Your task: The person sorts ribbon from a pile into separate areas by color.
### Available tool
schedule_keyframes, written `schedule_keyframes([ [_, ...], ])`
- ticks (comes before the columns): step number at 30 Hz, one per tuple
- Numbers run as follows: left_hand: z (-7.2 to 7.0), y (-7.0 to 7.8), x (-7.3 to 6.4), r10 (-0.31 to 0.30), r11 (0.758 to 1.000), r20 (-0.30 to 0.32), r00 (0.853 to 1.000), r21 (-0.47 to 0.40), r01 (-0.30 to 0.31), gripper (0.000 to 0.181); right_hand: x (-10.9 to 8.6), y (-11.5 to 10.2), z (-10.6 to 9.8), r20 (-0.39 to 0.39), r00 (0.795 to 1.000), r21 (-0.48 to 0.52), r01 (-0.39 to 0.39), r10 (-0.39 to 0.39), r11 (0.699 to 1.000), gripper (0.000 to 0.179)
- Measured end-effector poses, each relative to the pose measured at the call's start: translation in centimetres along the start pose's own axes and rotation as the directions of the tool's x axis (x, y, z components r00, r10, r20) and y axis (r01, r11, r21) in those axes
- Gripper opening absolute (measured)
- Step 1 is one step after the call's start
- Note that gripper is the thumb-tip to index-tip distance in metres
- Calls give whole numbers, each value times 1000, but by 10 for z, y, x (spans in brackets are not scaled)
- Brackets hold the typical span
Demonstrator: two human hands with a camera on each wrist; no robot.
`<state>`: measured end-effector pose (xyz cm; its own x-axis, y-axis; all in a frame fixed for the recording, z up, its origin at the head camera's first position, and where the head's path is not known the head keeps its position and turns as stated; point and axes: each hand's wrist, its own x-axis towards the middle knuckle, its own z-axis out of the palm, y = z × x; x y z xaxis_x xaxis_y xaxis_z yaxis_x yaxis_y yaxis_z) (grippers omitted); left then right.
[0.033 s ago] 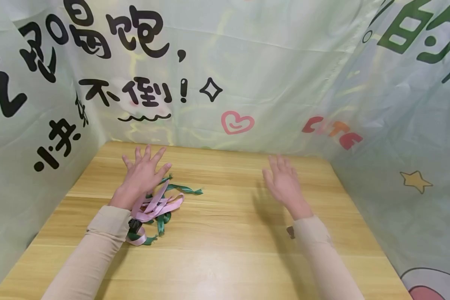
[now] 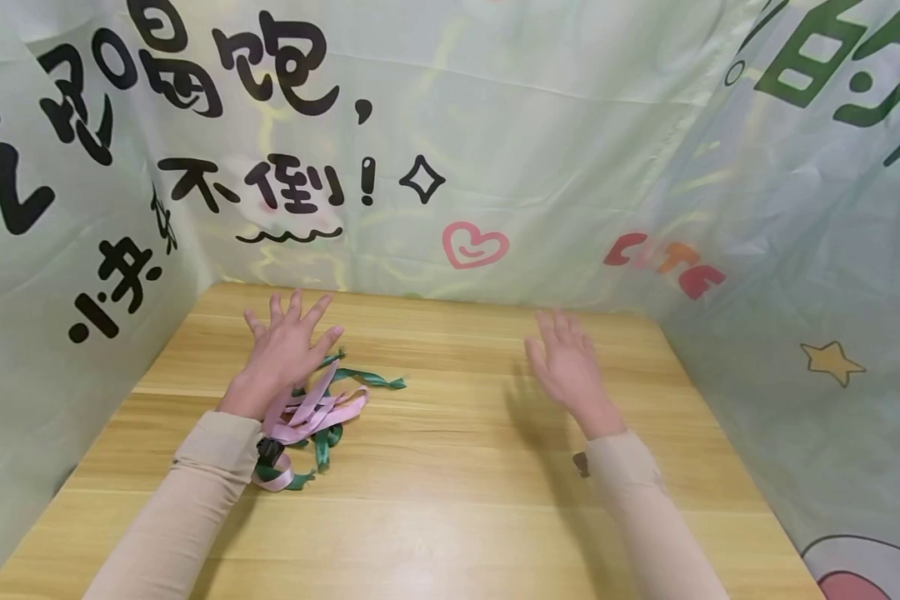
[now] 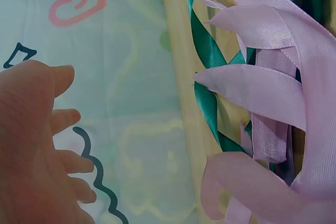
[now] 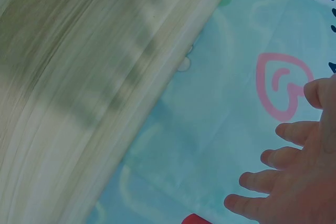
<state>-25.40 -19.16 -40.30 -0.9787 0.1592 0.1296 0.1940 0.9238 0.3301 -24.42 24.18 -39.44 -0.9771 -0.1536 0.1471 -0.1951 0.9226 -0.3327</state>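
Observation:
My left hand is held over the left part of the table with its fingers spread straight and nothing in them. Beside and under its wrist lies a loose heap of satin ribbons, lilac ribbon tangled with green ribbon. The left wrist view shows the lilac loops large on the right, apart from the fingers. My right hand is raised above the right part of the table, fingers straight, holding nothing. In the right wrist view its spread fingers show in front of the printed cloth.
A pale wooden table fills the lower view. Printed cloth stands as a wall behind it and along both sides. Dark wrist gear shows by the left cuff, overlapping the ribbons, and a small dark piece by the right cuff.

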Motion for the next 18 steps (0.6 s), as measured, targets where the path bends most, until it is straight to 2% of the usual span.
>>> schedule_keyframes([
  [11, -3, -6, -2, 15, 1000, -3, 1000, -16, -15, 68, 2, -7, 1, 1, 1000, 0, 11, -11, 1000, 69],
  [18, -6, -4, -3, 70, 992, -5, 998, -103, -70, 67, 5, -22, 2, -12, 998, 25, 56, -56, 998, 68],
])
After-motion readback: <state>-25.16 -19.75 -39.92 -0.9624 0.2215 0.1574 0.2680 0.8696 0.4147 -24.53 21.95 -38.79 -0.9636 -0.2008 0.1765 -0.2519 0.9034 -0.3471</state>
